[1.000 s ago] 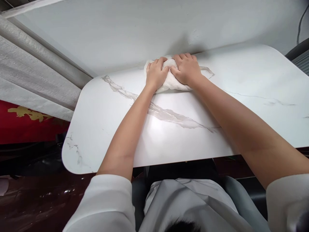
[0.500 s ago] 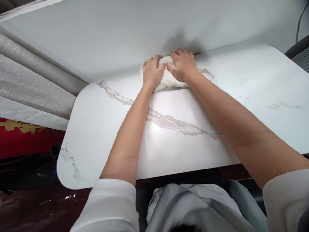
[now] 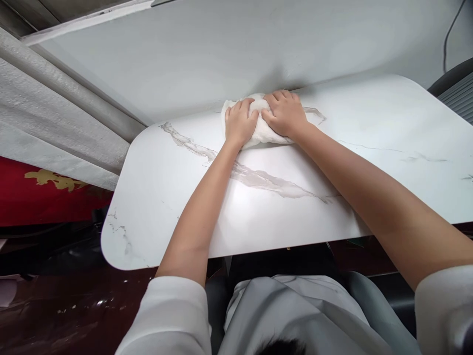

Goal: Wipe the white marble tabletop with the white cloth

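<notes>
A crumpled white cloth (image 3: pixel 263 133) lies at the far edge of the white marble-patterned table (image 3: pixel 166 197), close to the wall. My left hand (image 3: pixel 239 122) presses on the cloth's left part with its fingers curled over the fabric. My right hand (image 3: pixel 285 114) presses on the right part, fingers also curled into it. Both arms reach straight out across the table. Most of the cloth is hidden under the two hands.
A pale wall (image 3: pixel 207 54) rises right behind the table. Grey wrapped rolls (image 3: pixel 55 123) lean at the left above a red panel (image 3: pixel 44 197). A dark chair part (image 3: pixel 453 86) shows at the right edge. The floor below is dark.
Both hands pushed the cloth towards the wall, then drew it a little back towards me. The grip on the cloth stayed the same.
</notes>
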Tool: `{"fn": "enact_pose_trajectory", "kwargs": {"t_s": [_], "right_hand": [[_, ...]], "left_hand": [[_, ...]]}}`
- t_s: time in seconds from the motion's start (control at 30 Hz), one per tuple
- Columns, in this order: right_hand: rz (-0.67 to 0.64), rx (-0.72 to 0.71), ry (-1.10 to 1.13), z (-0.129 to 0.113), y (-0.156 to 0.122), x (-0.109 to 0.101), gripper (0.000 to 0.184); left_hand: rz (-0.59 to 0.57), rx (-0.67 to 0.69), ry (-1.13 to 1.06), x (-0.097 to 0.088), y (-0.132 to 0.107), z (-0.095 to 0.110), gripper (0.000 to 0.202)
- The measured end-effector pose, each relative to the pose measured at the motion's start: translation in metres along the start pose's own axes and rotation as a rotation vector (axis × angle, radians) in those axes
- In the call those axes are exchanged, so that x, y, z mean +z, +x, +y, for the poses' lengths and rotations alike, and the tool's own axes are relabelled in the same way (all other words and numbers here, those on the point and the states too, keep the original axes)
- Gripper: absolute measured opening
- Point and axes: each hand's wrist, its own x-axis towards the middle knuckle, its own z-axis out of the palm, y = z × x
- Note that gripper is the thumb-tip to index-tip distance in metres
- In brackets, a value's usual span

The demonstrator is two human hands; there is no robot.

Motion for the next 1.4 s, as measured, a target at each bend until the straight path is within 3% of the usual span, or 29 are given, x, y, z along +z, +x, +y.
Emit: {"fn": "enact_pose_trajectory", "kwargs": {"t_s": [0.3, 0.53, 0.9, 1.17, 1.4], "right_hand": [[0.109, -0.053, 0.071, -0.014, -0.064, -0.008, 0.048], [0.037, -0.078, 0.037, -0.03, -0.122, -0.029, 0.05], [0.054, -0.112, -0.031, -0.052, -0.203, -0.046, 0.054], [0.039, -0.172, -0.043, -0.064, -0.226, -0.054, 0.054], [-0.015, -0.193, -0.027, -0.068, -0.214, -0.056, 0.054]], "left_hand": [[-0.027, 0.018, 0.032, -0.013, -0.06, 0.016, 0.038], [-0.084, 0.034, 0.043, -0.025, -0.114, 0.032, 0.041], [-0.165, 0.069, 0.118, -0.045, -0.193, 0.055, 0.045], [-0.133, 0.094, 0.149, -0.05, -0.224, 0.055, 0.047], [-0.141, 0.076, 0.167, -0.053, -0.222, 0.051, 0.049]]}}
